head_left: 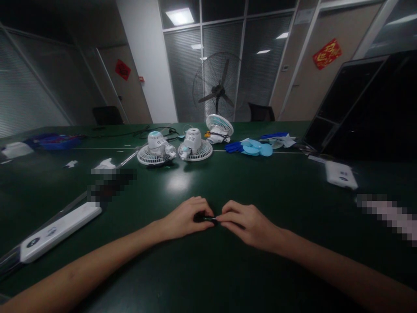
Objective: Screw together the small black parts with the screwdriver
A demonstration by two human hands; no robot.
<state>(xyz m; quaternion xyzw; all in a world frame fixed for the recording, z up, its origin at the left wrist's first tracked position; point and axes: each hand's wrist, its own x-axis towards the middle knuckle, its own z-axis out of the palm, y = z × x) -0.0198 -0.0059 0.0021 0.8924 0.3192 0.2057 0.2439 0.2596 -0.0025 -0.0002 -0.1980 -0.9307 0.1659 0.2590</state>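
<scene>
My left hand point(189, 218) rests low over the green table and is closed around a small, shiny black object point(210, 218), slim in shape. Most of it is hidden by the fingers, so its exact kind cannot be made out. At the object's right end, the fingertips of my right hand point(250, 225) are pinched together. Both hands meet near the middle of the view, close to the tabletop.
Three small white fans point(194, 145) stand or lie beyond my hands. Blue gloves point(234, 147) and light-blue round pieces point(256, 148) lie right of them. A long white device point(60, 232) is at left, a white box point(341, 174) at right, beside a large dark screen point(368, 108).
</scene>
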